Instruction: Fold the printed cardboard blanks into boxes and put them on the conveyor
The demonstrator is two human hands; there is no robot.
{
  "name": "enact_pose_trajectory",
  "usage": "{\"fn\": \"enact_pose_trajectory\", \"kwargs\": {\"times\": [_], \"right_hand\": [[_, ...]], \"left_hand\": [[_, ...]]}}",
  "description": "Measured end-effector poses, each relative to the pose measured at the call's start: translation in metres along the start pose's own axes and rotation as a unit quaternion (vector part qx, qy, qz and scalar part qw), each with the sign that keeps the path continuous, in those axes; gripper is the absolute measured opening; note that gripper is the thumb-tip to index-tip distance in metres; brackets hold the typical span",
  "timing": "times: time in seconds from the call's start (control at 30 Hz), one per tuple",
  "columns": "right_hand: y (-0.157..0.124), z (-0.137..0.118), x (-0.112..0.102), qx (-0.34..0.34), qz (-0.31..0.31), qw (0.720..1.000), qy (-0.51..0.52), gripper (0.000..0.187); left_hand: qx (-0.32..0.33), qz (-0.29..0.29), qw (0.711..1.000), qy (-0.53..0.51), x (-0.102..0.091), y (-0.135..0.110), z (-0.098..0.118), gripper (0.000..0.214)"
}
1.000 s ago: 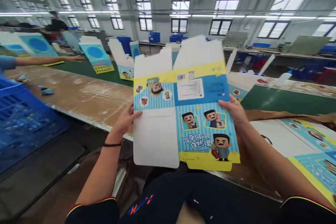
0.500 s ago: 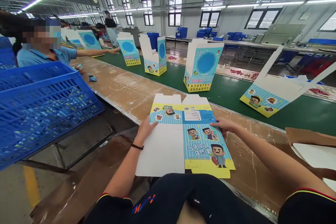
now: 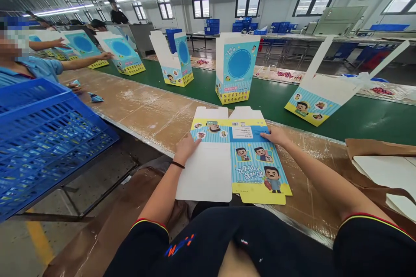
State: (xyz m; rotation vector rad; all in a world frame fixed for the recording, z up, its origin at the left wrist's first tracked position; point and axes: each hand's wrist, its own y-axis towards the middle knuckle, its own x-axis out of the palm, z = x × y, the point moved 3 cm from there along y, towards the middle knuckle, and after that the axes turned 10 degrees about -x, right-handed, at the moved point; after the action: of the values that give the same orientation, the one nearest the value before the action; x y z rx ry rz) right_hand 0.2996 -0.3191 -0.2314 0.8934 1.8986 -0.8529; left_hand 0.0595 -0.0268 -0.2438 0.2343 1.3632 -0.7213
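Observation:
A flat, unfolded cardboard box [image 3: 250,158] lies before me at the near edge of the workbench, its printed blue and yellow panels on the right and a plain white panel on the left. My left hand [image 3: 187,147] grips its left edge, thumb on top and fingers hidden beneath. On the right edge, my right hand [image 3: 275,135] holds it the same way, thumb over the blue panel. Just beyond, an opened-up carton [image 3: 238,69] with a blue circle stands on the green conveyor belt [image 3: 269,112]. Another carton [image 3: 313,101] with raised white flaps is to its right.
At left a blue plastic crate [image 3: 48,138] holds many small blue packets. A co-worker [image 3: 35,62] reaches toward a carton [image 3: 121,54] on the belt. Stacked white cardboard sheets [image 3: 386,177] lie at right in brown paper. One small packet [image 3: 95,97] rests on the brown-covered bench [image 3: 152,106].
My view has turned slightly. The cartons on the belt appear further left, and the co-worker's hand stays near one of them. Both my hands keep hold of the flat box.

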Motion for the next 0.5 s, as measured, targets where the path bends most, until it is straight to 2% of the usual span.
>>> {"fn": "enact_pose_trajectory", "kwargs": {"times": [0.17, 0.3, 0.43, 0.5], "right_hand": [[-0.005, -0.005, -0.002, 0.022, 0.083, 0.996, 0.03, 0.024], [-0.002, -0.013, -0.01, 0.024, 0.119, 0.983, 0.134, 0.03], [0.002, -0.028, -0.026, -0.047, 0.094, 0.951, 0.291, 0.024], [-0.004, -0.035, -0.041, -0.1, 0.098, 0.928, 0.345, 0.028]], "left_hand": [[-0.001, 0.007, 0.999, 0.041, -0.004, -0.003, 0.004, 0.057], [0.0, 0.013, 0.999, 0.051, -0.006, 0.001, 0.007, 0.062], [0.003, 0.013, 0.999, 0.03, -0.012, 0.007, 0.004, 0.06], [0.009, 0.017, 1.0, 0.011, -0.019, 0.009, 0.001, 0.055]]}}
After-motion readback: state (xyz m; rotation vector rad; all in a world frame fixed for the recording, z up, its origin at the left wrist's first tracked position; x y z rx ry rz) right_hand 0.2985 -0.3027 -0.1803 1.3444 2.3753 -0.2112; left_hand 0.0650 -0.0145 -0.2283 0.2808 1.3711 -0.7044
